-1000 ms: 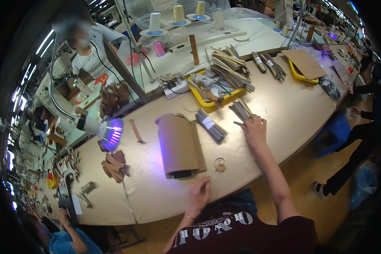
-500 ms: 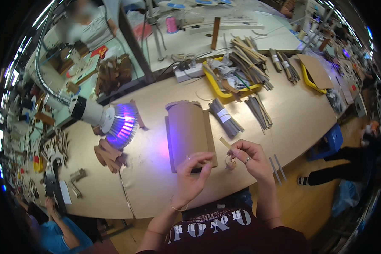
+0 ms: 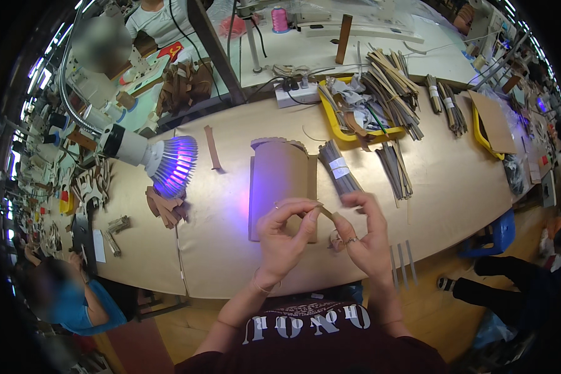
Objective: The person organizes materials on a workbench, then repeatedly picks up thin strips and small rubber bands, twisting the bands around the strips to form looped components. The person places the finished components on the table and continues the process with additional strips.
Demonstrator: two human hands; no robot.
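Above the lower end of a brown curved form [image 3: 280,168], my left hand [image 3: 283,240] pinches a short tan strip [image 3: 326,212] between thumb and fingertips. The strip slants from there toward my right hand [image 3: 368,240]. That hand has its thumb at the strip's other end, while its raised index finger is apart from the thumb and blurred. Whether the thumb presses on the strip I cannot tell. Partly behind my right hand, a small round pale-brown thing [image 3: 336,242] sits on the table. Just beyond lies a bundle of grey strips [image 3: 340,168] with a white band.
A lamp [image 3: 171,168] with violet light hangs left of the form. Brown pieces [image 3: 165,209] lie below it. A yellow tray [image 3: 336,132] with strips and scraps stands at the back, near another strip bundle [image 3: 394,171]. Thin grey bars [image 3: 403,262] lie at the front edge.
The strip stood up from my right fingers; now my left fingertips pinch it and it slants between the hands. My right index finger has lifted away from the thumb. The view has shifted.
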